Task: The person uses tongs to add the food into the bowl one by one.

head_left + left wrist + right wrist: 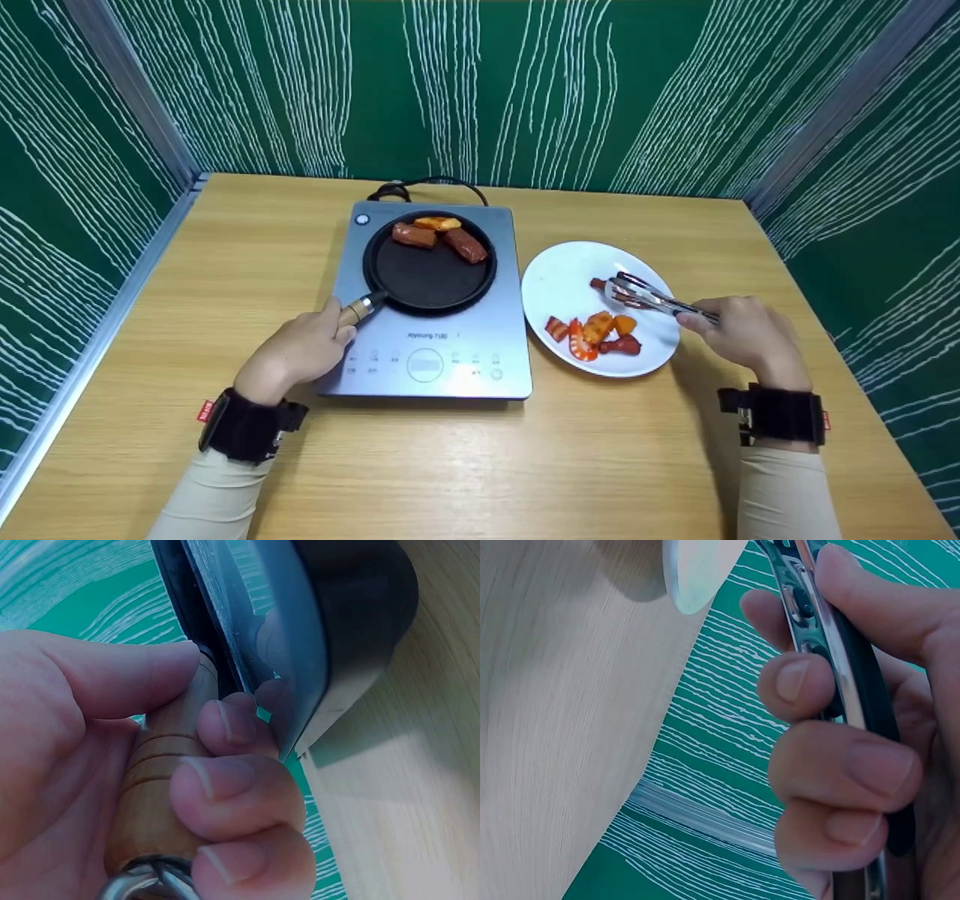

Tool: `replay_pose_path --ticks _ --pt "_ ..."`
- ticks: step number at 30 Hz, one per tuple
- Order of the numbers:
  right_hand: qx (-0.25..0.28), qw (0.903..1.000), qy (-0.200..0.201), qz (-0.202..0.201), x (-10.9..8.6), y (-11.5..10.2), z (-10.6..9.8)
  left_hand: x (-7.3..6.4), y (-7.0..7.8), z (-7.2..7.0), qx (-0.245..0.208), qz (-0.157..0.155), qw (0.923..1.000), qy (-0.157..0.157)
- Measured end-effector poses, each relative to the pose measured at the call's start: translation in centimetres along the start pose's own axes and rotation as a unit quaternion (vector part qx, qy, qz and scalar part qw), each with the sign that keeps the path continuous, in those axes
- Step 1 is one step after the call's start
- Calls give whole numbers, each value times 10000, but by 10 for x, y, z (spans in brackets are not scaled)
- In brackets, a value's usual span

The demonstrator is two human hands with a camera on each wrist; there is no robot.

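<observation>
My left hand [300, 351] grips the wooden handle [154, 814] of a small black frying pan [431, 283], fingers and thumb wrapped round it. The pan sits on a silver induction cooker [375, 337]. Two brown-red meat pieces [466, 246] and a yellow-orange piece [437, 223] lie at its far side. In my right hand [752, 336] is a pair of metal tongs [670, 304] with dark grips, clasped by curled fingers in the right wrist view. The tongs' tips are low over the white plate [551, 281], around a dark reddish food piece [598, 284] they partly hide.
Nearer on the plate lie a shrimp [582, 341], orange chunks [598, 328], a small drumstick-shaped piece [622, 345] and a striped meat piece [556, 328]. A black cord [442, 179] runs behind the cooker. Green patterned walls [517, 90] enclose the wooden table [450, 465].
</observation>
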State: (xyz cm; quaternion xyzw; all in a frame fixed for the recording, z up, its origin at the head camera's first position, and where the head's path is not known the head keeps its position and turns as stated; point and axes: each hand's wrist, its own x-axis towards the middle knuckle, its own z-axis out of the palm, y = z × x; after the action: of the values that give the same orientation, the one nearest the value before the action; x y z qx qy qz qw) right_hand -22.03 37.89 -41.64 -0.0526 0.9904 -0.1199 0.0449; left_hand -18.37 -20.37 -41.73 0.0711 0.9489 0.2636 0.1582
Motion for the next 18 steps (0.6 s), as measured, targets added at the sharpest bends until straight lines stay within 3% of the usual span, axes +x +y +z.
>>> replay_pose_path --ticks 13,18 --pt "131 9999 71 -12 0 -3 -1 1 1 0 -83 -27 10000 -10" --pt "99 9994 297 -122 -1 -5 -1 1 1 0 -82 -33 10000 -2"
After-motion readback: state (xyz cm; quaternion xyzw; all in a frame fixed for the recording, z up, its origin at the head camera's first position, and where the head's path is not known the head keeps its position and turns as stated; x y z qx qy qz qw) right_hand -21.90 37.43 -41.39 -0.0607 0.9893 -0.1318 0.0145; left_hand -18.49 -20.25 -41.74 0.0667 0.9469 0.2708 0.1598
